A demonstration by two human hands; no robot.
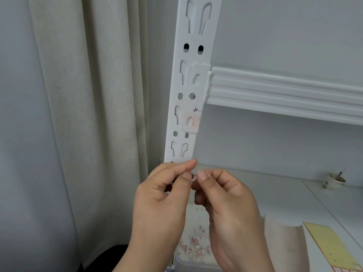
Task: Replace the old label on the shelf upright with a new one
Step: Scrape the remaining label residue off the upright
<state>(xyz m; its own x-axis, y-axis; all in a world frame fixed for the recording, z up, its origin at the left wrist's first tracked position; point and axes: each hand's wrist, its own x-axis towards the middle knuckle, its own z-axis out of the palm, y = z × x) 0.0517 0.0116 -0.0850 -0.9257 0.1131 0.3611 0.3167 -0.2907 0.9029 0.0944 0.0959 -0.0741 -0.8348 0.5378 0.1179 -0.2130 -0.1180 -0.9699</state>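
Holding both hands up in front of the white shelf upright (188, 91), at its lower end.

Item: left hand (163, 199). Thumb and forefinger pressed together at the tips, the other fingers curled in. Whether anything sits in that pinch I cannot tell; it would be too small to make out.

Item: right hand (225, 205). Just beside the left, thumb tip meeting the fingertips, fingers curled. Contents likewise cannot be told.

Item: old label (192, 120). On the upright's face, above my hands and below the shelf beam (284, 91). Worn to a pale patch with faint red traces and a small dark mark at its top edge; it covers one slot.

Item: paper scraps (196, 244), red and white. Scattered on the lower shelf (275, 193) at the foot of the upright, between my wrists.

Item: yellow sheet (334, 246) with a red edge. On the same shelf, well to the right of the upright.

Item: small cup (335, 180). Far right of the upright, toward the back.

Item: beige curtain (88, 114). Left of the upright.
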